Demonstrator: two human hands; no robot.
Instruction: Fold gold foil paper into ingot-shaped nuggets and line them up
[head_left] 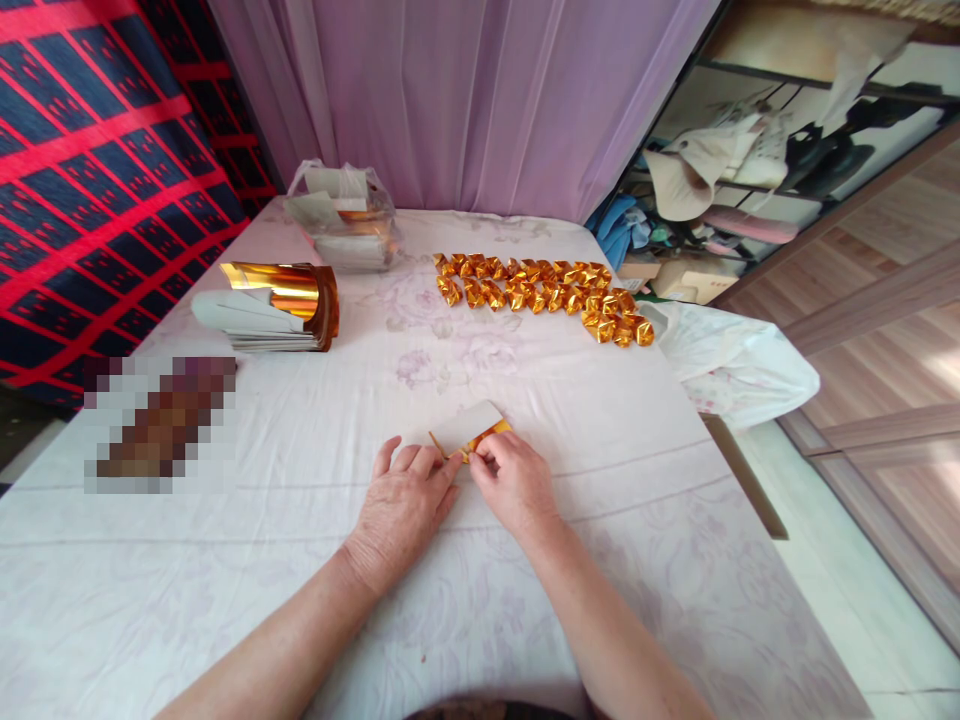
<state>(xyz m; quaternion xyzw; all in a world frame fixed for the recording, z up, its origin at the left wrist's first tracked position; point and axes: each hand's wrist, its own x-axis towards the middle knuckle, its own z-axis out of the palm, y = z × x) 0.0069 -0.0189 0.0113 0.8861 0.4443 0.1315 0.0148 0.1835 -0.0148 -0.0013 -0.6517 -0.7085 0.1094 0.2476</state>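
— Forearms come in first, from six o'clock, both bare, meeting over the white tablecloth point(225, 560) near the middle. What does each hand have?

— Left hand point(401, 505) lies flat, fingers close together, its fingertips pressing the near edge of a small sheet of paper point(466, 425), white side up with gold foil showing beneath. Right hand point(514, 480) pinches the sheet's gold corner between thumb and forefinger, fingers curled narrow.

— And where is that sheet lying?

— Flat on the cloth, just past the knuckles at twelve o'clock from them, touching both hands.

— Larger things around it?

— A lilac curtain point(465, 100) hangs at twelve o'clock, beyond the table. A red and dark blue patterned fabric point(90, 150) fills ten o'clock. At two o'clock a white cloth bundle point(739, 365) hangs off the table edge.

— Smaller?

— At ten o'clock, a stack of gold foil sheets point(281, 305), its top ones curled. Behind it, at eleven, a clear plastic bag point(345, 215) with more paper. At one o'clock, rows of folded gold pieces point(544, 290), close together, well apart from the hands.
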